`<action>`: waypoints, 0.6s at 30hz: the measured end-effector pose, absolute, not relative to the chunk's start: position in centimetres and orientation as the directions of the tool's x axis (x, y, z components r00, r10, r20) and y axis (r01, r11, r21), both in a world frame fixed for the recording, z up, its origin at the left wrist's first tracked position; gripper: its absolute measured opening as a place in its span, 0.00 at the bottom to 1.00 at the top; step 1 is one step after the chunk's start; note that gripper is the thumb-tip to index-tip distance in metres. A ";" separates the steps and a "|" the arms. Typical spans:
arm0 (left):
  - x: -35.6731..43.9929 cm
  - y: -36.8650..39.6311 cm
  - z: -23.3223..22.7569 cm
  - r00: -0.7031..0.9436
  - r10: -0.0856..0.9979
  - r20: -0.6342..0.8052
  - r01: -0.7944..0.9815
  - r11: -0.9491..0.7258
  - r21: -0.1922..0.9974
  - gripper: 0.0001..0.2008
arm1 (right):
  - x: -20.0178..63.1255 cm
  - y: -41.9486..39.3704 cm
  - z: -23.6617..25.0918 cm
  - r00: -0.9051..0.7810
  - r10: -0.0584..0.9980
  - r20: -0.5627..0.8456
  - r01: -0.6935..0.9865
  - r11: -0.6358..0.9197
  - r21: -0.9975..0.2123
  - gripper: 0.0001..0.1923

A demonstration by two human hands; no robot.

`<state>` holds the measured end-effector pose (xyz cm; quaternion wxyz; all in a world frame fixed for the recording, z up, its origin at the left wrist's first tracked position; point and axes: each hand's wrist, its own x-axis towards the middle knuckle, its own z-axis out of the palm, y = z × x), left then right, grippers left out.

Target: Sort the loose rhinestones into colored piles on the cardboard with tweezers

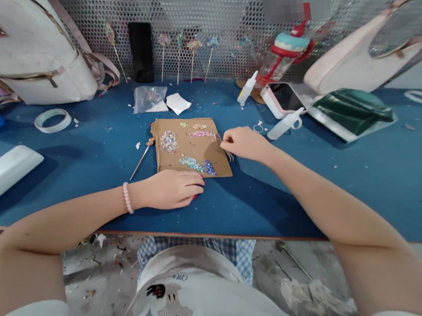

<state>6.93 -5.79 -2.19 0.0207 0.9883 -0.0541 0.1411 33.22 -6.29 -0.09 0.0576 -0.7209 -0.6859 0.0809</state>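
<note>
1. The flat brown cardboard sheet (191, 147) lies on the blue felt-covered table (348, 173), directly ahead of the person, its long axis running near to far. Small heaps of glittering sequins (169, 141) sit on it — silver at the far left, pink and gold along the far edge, teal and blue near the near edge.

2. The right hand (245, 143) is at the sheet's right edge, fingers pinched around a thin metal tool, probably tweezers (229, 154), whose tips touch the cardboard near that edge. This hand is the one closer to the sequins on the far right.

3. The left hand (172, 188) rests knuckles-up on the table just at the sheet's near edge, fingers loosely curled, fingertips touching the near corner area; whether it holds anything underneath I cannot tell. A pink bead bracelet (126, 197) circles its wrist.

4. Just left of the sheet lies a thin gold stick with an ornament at its tip (142, 157), slanting from near left to far right.

5. Farther out — a clear plastic bag (149, 99) and a white paper scrap (177, 102) beyond the sheet, a roll of clear tape (52, 120) at far left, and a pink-cased phone (282, 98) with a green foil pouch (349, 111) to the right.

6. At the back, a perforated metal panel (199, 8) holds decorated sticks (194, 54) upright beside a black phone (141, 51); a white backpack (34, 51) leans at far left.
</note>
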 end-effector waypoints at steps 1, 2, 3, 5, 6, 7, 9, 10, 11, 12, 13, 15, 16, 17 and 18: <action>6.9 -5.8 -2.2 0.955 -0.100 0.279 -0.112 -0.993 0.027 0.11 | 33.2 -6.3 -0.1 0.044 0.998 -0.035 0.979 -0.051 -0.197 0.08; 6.9 -5.8 -2.2 0.955 -0.099 0.278 -0.111 -0.993 0.028 0.10 | 33.1 -6.3 -0.1 0.043 0.999 -0.034 0.979 -0.049 -0.200 0.08; 6.9 -5.8 -2.2 0.955 -0.099 0.278 -0.111 -0.993 0.028 0.10 | 33.0 -6.3 -0.1 0.040 0.999 -0.034 0.978 -0.046 -0.202 0.08; 6.9 -5.8 -2.2 0.953 -0.104 0.284 -0.116 -0.993 0.027 0.11 | 32.9 -6.2 -0.1 0.032 0.999 -0.036 0.978 -0.039 -0.204 0.08; 6.9 -5.8 -2.2 0.951 -0.106 0.289 -0.119 -0.993 0.027 0.11 | 32.8 -6.2 -0.1 0.026 0.999 -0.037 0.978 -0.033 -0.205 0.09; 6.9 -5.8 -2.2 0.950 -0.109 0.293 -0.121 -0.992 0.025 0.11 | 32.7 -6.2 -0.1 0.021 0.999 -0.036 0.978 -0.028 -0.205 0.09; 6.9 -5.8 -2.2 0.949 -0.110 0.294 -0.122 -0.992 0.022 0.12 | 32.6 -6.1 -0.1 0.013 1.000 -0.028 0.978 -0.019 -0.209 0.09; 6.9 -5.7 -2.2 0.950 -0.108 0.292 -0.119 -0.993 0.020 0.12 | 32.5 -6.1 -0.1 0.010 1.000 -0.023 0.977 -0.015 -0.215 0.09; 6.9 -5.7 -2.3 0.952 -0.108 0.288 -0.118 -0.993 0.020 0.12 | 32.5 -6.1 -0.1 0.008 1.000 -0.018 0.975 -0.011 -0.223 0.09; 6.9 -5.7 -2.3 0.952 -0.109 0.287 -0.120 -0.992 0.021 0.12 | 32.6 -6.1 -0.1 0.007 1.000 -0.012 0.972 -0.009 -0.234 0.09; 7.0 -5.7 -2.3 0.951 -0.112 0.287 -0.123 -0.992 0.023 0.12 | 32.7 -6.0 0.0 0.008 1.000 -0.007 0.969 -0.009 -0.246 0.09; 7.0 -5.7 -2.3 0.950 -0.113 0.290 -0.125 -0.992 0.026 0.12 | 32.9 -6.0 0.2 0.015 1.000 -0.001 0.963 -0.015 -0.268 0.09; 7.0 -5.7 -2.3 0.950 -0.111 0.291 -0.124 -0.992 0.027 0.12 | 33.1 -6.1 0.3 0.020 1.000 -0.002 0.961 -0.020 -0.275 0.09; 6.9 -5.7 -2.3 0.950 -0.110 0.291 -0.123 -0.992 0.027 0.12 | 33.3 -6.1 0.4 0.023 1.000 -0.007 0.960 -0.024 -0.278 0.09; 6.9 -5.7 -2.3 0.950 -0.110 0.293 -0.123 -0.992 0.027 0.12 | 33.4 -6.1 0.5 0.025 1.000 -0.018 0.961 -0.029 -0.277 0.10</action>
